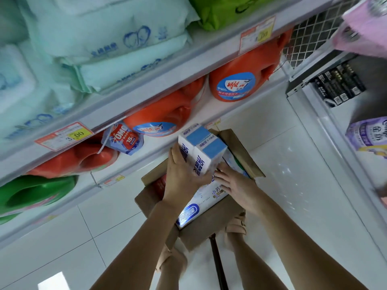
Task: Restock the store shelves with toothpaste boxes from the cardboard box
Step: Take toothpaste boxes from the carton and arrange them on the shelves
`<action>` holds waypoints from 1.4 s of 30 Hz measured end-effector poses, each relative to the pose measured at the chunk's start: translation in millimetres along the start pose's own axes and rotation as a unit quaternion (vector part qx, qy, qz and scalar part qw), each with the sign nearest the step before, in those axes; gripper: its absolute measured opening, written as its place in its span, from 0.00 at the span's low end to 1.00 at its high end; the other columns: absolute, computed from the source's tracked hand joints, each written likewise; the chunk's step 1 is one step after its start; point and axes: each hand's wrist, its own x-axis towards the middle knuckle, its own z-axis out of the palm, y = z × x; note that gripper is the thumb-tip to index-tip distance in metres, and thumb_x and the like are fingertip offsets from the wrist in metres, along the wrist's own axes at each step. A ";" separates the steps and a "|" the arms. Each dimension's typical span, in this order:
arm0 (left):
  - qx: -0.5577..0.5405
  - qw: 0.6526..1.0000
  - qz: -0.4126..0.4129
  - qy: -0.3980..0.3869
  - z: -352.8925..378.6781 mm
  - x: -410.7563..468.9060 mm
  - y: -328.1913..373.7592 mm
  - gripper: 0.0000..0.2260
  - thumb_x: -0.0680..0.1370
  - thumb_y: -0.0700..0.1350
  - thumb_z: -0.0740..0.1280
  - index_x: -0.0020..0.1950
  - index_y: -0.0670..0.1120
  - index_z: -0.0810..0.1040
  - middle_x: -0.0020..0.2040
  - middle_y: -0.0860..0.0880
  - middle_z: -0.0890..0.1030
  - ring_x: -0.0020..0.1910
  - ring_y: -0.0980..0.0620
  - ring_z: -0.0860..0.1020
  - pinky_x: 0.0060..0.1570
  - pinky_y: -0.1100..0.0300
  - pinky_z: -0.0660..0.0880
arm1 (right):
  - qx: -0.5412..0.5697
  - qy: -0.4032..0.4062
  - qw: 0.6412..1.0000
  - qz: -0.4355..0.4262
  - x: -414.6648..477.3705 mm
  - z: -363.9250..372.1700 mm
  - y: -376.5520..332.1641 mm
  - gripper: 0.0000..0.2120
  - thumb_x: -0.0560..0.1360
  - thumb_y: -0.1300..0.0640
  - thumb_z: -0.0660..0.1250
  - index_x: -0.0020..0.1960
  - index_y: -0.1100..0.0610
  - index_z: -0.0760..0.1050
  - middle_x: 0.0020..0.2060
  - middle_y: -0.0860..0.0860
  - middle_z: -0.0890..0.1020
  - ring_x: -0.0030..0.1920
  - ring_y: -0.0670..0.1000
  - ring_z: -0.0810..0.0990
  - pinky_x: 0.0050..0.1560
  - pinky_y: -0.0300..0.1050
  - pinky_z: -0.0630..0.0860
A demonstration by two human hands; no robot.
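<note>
Bare forearms (146, 237) reach out over glossy white floor tiles (62, 237), with sandalled feet (235, 225) below them. Under both hands stands the carton (209, 233), brown matte cardboard with its flaps open. It holds long, shiny white-and-blue packs (201, 206) lying flat.

The right hand (234, 183) rests on those packs with its fingers spread and nearly straight, curled round nothing. Its fingertips are just beside the lower end of the boxes (201, 149). These are two rectangular toothpaste boxes of smooth white card with blue panels. The left hand (184, 176) grips them together from their left side, above the carton's far end and just in front of a shelf edge.

Left of the left hand, a flat white shelf rim (136, 162) carries a small price tag. Beyond it sit rounded orange plastic jugs (236, 80) with blue oval labels, and a glossy pouch (123, 139) hangs off one of them. A green jug (35, 193) lies further left. Farther still, above the jugs, soft pale-green wrapped bundles (109, 38) are stacked on the upper shelf (146, 97).
</note>
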 end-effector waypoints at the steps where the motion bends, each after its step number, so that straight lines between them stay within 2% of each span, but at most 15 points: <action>1: -0.048 0.998 -0.026 0.011 -6.0 -2.2 14.4 0.46 0.58 0.54 0.77 0.70 0.44 0.60 0.61 0.47 0.71 0.62 0.50 0.72 0.60 0.51 0.74 | -0.062 -0.021 0.998 -0.005 -8.2 0.5 -7.0 0.24 0.67 0.31 0.64 0.60 0.39 0.72 0.57 0.40 0.78 0.65 0.44 0.71 0.70 0.46 0.61; 3: -0.127 0.988 -0.078 0.027 -16.8 -7.1 41.9 0.39 0.59 0.54 0.75 0.65 0.48 0.63 0.59 0.49 0.75 0.60 0.53 0.76 0.55 0.53 0.77 | -0.170 -0.043 0.984 -0.009 -30.0 -1.8 -25.8 0.32 0.62 0.29 0.68 0.63 0.38 0.69 0.58 0.40 0.78 0.63 0.45 0.74 0.66 0.45 0.69; 5: -0.203 0.970 -0.124 0.042 -27.5 -14.5 69.4 0.29 0.63 0.48 0.75 0.60 0.45 0.67 0.53 0.50 0.80 0.52 0.54 0.80 0.48 0.60 0.79 | -0.243 -0.061 0.968 -0.015 -56.3 -5.2 -48.3 0.40 0.58 0.32 0.72 0.67 0.41 0.65 0.59 0.41 0.78 0.60 0.45 0.77 0.62 0.48 0.74; 8: -0.310 0.929 -0.194 0.056 -42.6 -28.0 106.7 0.04 0.75 0.37 0.68 0.48 0.44 0.75 0.36 0.55 0.84 0.37 0.59 0.81 0.35 0.67 0.78 | -0.295 -0.106 0.950 -0.021 -94.8 -9.5 -80.6 0.41 0.61 0.40 0.77 0.70 0.40 0.62 0.61 0.42 0.78 0.59 0.44 0.78 0.60 0.47 0.76; 11: -0.397 0.876 -0.271 0.048 -51.5 -43.2 126.2 0.04 0.78 0.39 0.63 0.44 0.44 0.74 0.30 0.53 0.81 0.34 0.53 0.79 0.36 0.59 0.75 | -0.322 -0.136 0.937 -0.007 -125.6 -15.9 -106.1 0.43 0.64 0.44 0.77 0.73 0.39 0.58 0.63 0.43 0.76 0.61 0.48 0.77 0.60 0.52 0.77; 16: -0.464 0.815 -0.333 0.098 -68.6 -62.8 146.5 0.06 0.77 0.44 0.65 0.49 0.41 0.73 0.39 0.44 0.78 0.42 0.47 0.79 0.50 0.47 0.77 | -0.329 -0.158 0.931 -0.024 -170.3 -17.2 -133.8 0.40 0.62 0.48 0.78 0.69 0.38 0.63 0.60 0.43 0.76 0.61 0.48 0.76 0.57 0.48 0.79; 19: -0.478 0.809 -0.317 0.127 -82.0 -78.1 159.8 0.14 0.76 0.49 0.68 0.55 0.40 0.73 0.47 0.41 0.79 0.47 0.45 0.78 0.43 0.52 0.78 | -0.362 -0.139 0.919 -0.071 -195.4 -1.8 -142.8 0.34 0.66 0.52 0.77 0.65 0.38 0.63 0.57 0.40 0.76 0.58 0.43 0.76 0.50 0.38 0.79; 24: -0.501 0.825 -0.232 0.118 -110.1 -102.6 194.2 0.31 0.68 0.62 0.71 0.61 0.41 0.74 0.54 0.40 0.82 0.46 0.46 0.79 0.34 0.58 0.74 | -0.346 -0.125 0.922 -0.124 -236.0 22.1 -160.1 0.31 0.67 0.56 0.77 0.63 0.39 0.67 0.54 0.39 0.78 0.56 0.40 0.77 0.49 0.38 0.80; 26: -0.515 0.821 -0.224 0.106 -120.1 -108.0 208.9 0.37 0.65 0.67 0.69 0.64 0.43 0.73 0.57 0.40 0.81 0.48 0.44 0.79 0.35 0.54 0.78 | -0.332 -0.129 0.925 -0.134 -252.4 28.6 -170.7 0.31 0.66 0.58 0.78 0.62 0.40 0.69 0.53 0.39 0.80 0.56 0.40 0.78 0.51 0.43 0.80; 27: -0.525 0.814 -0.231 0.095 -124.5 -112.1 216.1 0.39 0.66 0.69 0.68 0.66 0.44 0.71 0.59 0.40 0.80 0.51 0.44 0.79 0.41 0.47 0.80 | -0.325 -0.135 0.926 -0.136 -259.3 30.9 -175.9 0.30 0.66 0.58 0.78 0.62 0.41 0.70 0.54 0.40 0.80 0.57 0.42 0.79 0.52 0.46 0.81; 29: -0.545 0.797 -0.250 0.068 -130.9 -124.0 225.8 0.36 0.68 0.69 0.62 0.69 0.47 0.69 0.64 0.42 0.77 0.60 0.43 0.77 0.61 0.38 0.72 | -0.294 -0.159 0.933 -0.134 -274.2 37.7 -185.7 0.29 0.65 0.56 0.77 0.64 0.47 0.71 0.56 0.45 0.81 0.58 0.47 0.80 0.53 0.53 0.80; 31: -0.561 0.784 -0.263 0.025 -133.7 -134.7 232.0 0.35 0.67 0.69 0.62 0.68 0.50 0.70 0.65 0.42 0.76 0.63 0.41 0.76 0.65 0.38 0.68 | -0.260 -0.186 0.939 -0.124 -287.0 43.5 -192.6 0.30 0.65 0.54 0.75 0.65 0.52 0.70 0.58 0.50 0.81 0.59 0.52 0.80 0.52 0.52 0.80; 33: -0.567 0.779 -0.268 -0.012 -139.0 -143.8 237.4 0.40 0.63 0.71 0.67 0.69 0.49 0.70 0.64 0.41 0.78 0.62 0.40 0.76 0.64 0.38 0.69 | -0.224 -0.195 0.949 -0.107 -300.6 46.2 -198.3 0.30 0.64 0.54 0.75 0.64 0.52 0.70 0.56 0.51 0.82 0.57 0.54 0.81 0.49 0.52 0.81; 38: -0.599 0.759 -0.252 -0.037 -168.7 -153.6 262.2 0.31 0.66 0.67 0.57 0.61 0.51 0.76 0.53 0.46 0.84 0.51 0.46 0.83 0.48 0.47 0.78 | -0.077 -0.188 0.974 -0.094 -329.2 38.6 -202.6 0.39 0.52 0.52 0.81 0.61 0.53 0.73 0.50 0.56 0.84 0.49 0.58 0.84 0.40 0.49 0.82; 42: -0.643 0.712 -0.280 -0.024 -186.4 -163.7 280.7 0.27 0.74 0.68 0.54 0.57 0.51 0.79 0.49 0.44 0.85 0.47 0.44 0.83 0.50 0.45 0.76 | -0.127 -0.166 0.971 -0.114 -350.1 46.1 -208.3 0.36 0.56 0.49 0.78 0.62 0.53 0.72 0.52 0.53 0.84 0.53 0.57 0.83 0.49 0.58 0.80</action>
